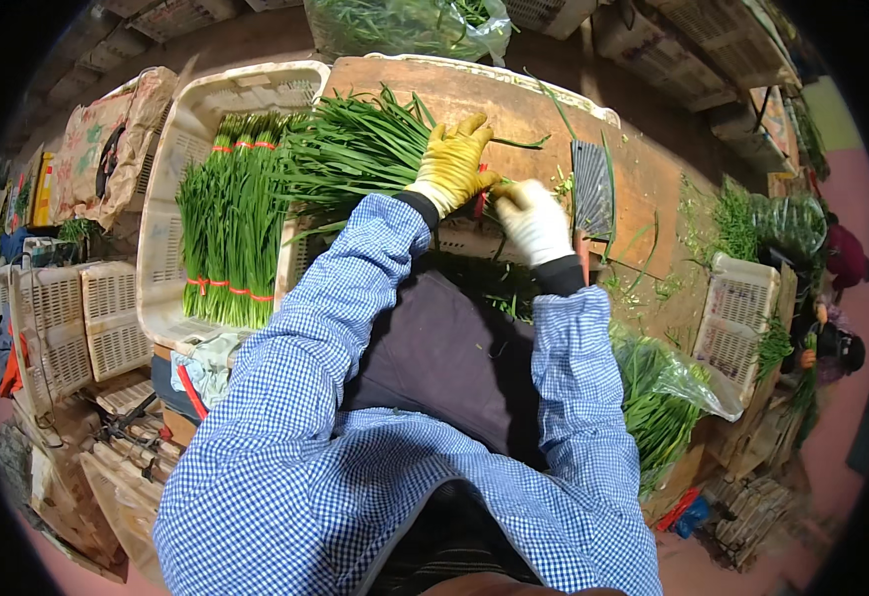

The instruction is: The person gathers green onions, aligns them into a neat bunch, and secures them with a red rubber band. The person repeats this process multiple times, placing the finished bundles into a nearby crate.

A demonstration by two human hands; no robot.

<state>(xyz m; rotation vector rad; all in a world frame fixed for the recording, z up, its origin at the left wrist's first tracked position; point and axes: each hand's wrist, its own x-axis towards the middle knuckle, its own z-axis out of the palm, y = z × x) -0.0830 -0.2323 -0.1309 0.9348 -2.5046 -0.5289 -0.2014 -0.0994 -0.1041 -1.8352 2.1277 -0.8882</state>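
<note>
A loose bunch of long green leafy stalks, like garlic chives (364, 149), lies on a wooden board (509, 112). My left hand (455, 165), in a yellow-palmed work glove, rests on its right part with the fingers spread. My right hand (533, 222), in a white and yellow glove, has its fingers closed at the bunch's right end; a red tie shows between the hands. What the right fingers pinch is hidden. Right of it lies a broad dark blade (592, 190) with a reddish handle (581, 253). Tied bundles of the greens (230, 223) fill a white plastic crate (159, 216) at left.
Clear bags of greens stand beyond the board (405, 30) and at right (658, 417). Stacked plastic crates (54, 328) crowd the left; another crate (736, 320) stands right. Trimmings (628, 287) litter the board's right side. Other people (840, 346) are at the far right.
</note>
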